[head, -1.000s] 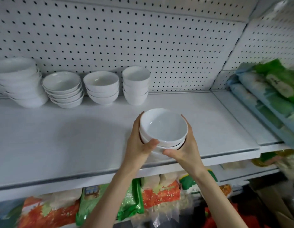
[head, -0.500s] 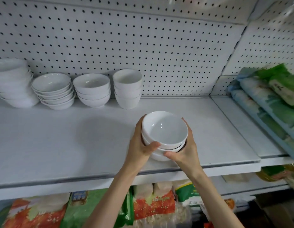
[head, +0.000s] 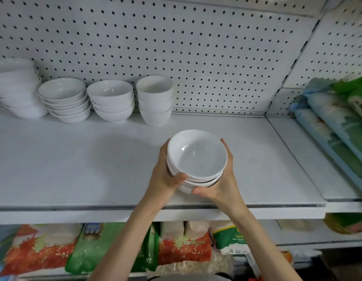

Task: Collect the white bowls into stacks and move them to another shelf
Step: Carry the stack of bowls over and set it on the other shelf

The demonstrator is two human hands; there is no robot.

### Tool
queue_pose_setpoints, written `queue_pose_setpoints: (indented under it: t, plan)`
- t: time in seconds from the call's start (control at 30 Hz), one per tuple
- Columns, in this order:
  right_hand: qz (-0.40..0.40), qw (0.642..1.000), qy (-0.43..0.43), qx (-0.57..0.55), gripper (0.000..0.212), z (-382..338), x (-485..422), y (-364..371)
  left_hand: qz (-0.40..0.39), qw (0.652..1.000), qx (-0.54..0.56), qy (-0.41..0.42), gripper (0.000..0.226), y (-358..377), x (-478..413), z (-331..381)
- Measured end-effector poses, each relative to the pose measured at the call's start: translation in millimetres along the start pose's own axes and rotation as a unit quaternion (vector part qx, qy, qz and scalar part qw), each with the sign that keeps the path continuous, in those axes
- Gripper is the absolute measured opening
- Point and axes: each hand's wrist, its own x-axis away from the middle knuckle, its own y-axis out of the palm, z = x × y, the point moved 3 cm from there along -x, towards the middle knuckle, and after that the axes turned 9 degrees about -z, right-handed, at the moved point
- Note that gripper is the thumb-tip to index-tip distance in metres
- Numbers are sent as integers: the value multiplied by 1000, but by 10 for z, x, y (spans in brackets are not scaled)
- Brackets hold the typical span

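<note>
Bowls stacked between my hands, over the shelf's front.
Shelf (head: 74, 169) carries four other stacks (head: 111, 100) along its back; my stack (head: 196, 159) is clasped by left hand (head: 166, 177) and right hand (head: 222, 183).

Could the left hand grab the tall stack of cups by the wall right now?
Probably not yet. The left hand is clamped on the held stack of bowls together with the right hand. The shelf up to the stack of cups is bare, so once freed it likely could.
</note>
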Motion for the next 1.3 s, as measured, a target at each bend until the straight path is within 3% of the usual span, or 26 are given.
queue_pose_setpoints:
  t: [0.3, 0.5, 0.93, 1.3]
  plan:
    - [-7, 1000, -16, -7, 118, -28, -10, -18, 0, 1000, 11, 16, 90, 42, 24, 97]
    - [-8, 1000, -17, -4, 120, -53, 2, -26, 0, 1000, 22, 16, 104, 70, 24, 85]
    - [-8, 1000, -4, -26, 135, -65, 27, -9, -9, 1000, 3, 13, 102, 49, 28, 96]
    - [14, 1000, -16, 18, 119, 17, 18, -11, -21, 1000, 2, 20, 103, 64, 1, 85]
